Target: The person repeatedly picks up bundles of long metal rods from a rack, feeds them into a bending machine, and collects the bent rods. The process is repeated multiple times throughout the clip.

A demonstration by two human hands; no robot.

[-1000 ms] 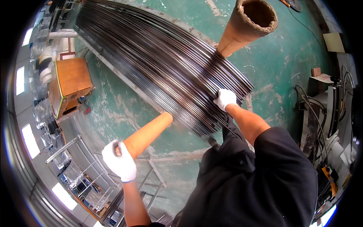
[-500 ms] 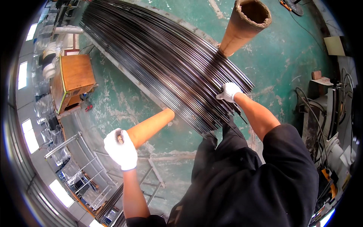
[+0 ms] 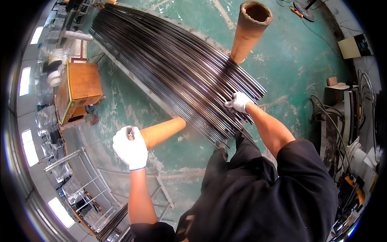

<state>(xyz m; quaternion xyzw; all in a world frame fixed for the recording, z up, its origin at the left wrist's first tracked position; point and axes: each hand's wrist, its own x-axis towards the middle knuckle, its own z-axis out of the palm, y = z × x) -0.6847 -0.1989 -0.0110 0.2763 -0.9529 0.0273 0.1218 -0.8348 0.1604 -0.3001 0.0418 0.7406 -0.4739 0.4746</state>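
A long bundle of dark metal rods (image 3: pixel 173 76) runs from the far left toward my feet, their near ends uneven. My right hand (image 3: pixel 240 101), in a white glove, is closed at the right part of the bundle near these ends, its fingers around a rod; the fingertips are partly hidden. My left hand (image 3: pixel 131 148), also gloved in white, wraps the top rim of an upright brown cardboard tube (image 3: pixel 165 132) left of the bundle. Part of the tube's dark opening shows beside the glove. A second brown tube (image 3: pixel 248 34) stands upright on the bundle's right side.
An orange-brown wooden box (image 3: pixel 84 82) stands at the left, with a grey metal frame (image 3: pixel 94 177) below it. Cables (image 3: pixel 328 115) and equipment line the right side. An orange-handled tool (image 3: pixel 297 12) lies on the worn green floor (image 3: pixel 290 76) at the far right.
My right hand has shifted slightly left along the near part of the rods. A protruding rod end now points lower, toward my legs. My left hand keeps its hold on the tube.
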